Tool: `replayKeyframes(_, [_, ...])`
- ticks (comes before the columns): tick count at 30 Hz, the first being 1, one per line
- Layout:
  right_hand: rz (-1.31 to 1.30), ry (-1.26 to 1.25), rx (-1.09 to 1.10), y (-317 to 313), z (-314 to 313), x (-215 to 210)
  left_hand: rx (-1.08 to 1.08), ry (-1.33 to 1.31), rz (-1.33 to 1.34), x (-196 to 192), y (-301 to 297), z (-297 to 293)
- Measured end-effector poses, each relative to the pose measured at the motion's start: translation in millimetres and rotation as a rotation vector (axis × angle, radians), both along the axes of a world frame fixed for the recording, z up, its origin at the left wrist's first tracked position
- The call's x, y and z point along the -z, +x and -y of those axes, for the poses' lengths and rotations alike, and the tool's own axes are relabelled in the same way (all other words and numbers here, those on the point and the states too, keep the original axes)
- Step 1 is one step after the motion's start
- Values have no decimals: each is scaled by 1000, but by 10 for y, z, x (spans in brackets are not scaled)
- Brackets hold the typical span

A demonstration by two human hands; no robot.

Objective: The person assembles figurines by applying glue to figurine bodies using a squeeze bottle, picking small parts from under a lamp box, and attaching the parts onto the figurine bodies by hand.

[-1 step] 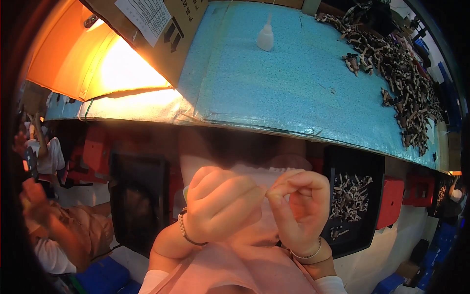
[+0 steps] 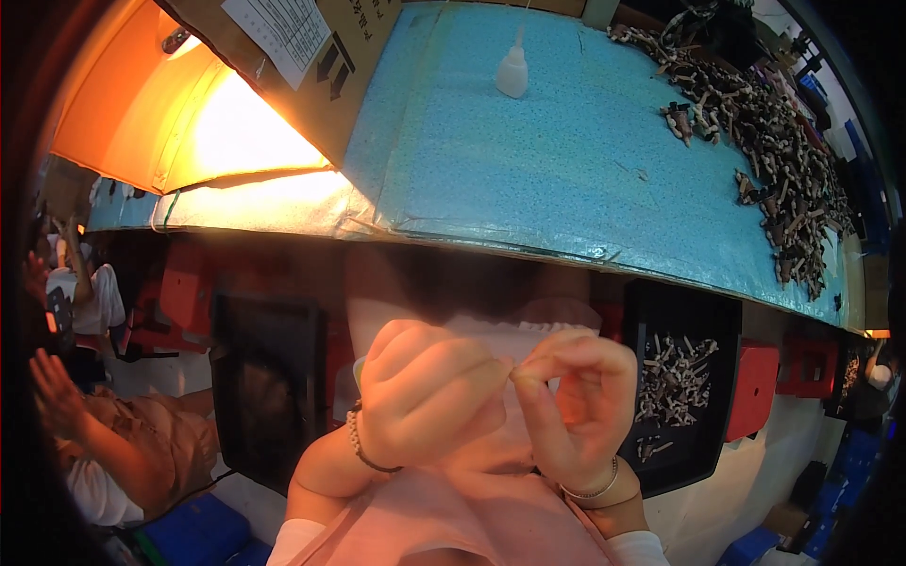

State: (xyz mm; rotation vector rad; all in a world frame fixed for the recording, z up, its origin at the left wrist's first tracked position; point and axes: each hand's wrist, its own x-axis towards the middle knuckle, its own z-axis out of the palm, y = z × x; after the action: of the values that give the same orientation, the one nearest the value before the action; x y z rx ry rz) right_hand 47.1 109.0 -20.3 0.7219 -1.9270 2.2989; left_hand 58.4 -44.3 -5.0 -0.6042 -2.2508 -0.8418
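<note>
My left hand and my right hand are raised over my lap, just short of the table edge. Their fingertips meet in a pinch. Whatever lies between them is too small or too hidden to name. The left fingers are curled in, and a braided bracelet circles that wrist. On the right hand, thumb and forefinger press together while the other fingers bend loosely. Close by my right hand is a black tray with many small brown-and-white figure-like pieces.
The blue table carries a white squeeze bottle and a long heap of small brown-and-white pieces. At its left stand a cardboard box and a lit orange housing. Another dark tray, red stools and a co-worker's hand flank me.
My hands have stayed almost in place, fingertips still together. At the left, the co-worker's hand has shifted and its fingers are now spread.
</note>
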Motion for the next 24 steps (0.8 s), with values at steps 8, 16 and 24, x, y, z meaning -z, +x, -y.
replayKeyframes(8, [-239,53,116,9,82,88,35,522,208,125,27,-134])
replayKeyframes(16, [93,-271,-25,-26,73,110,51,557,298,75,43,-143])
replayKeyframes(24, [169,-298,-47,-43,40,81,54,468,312,54,42,-142])
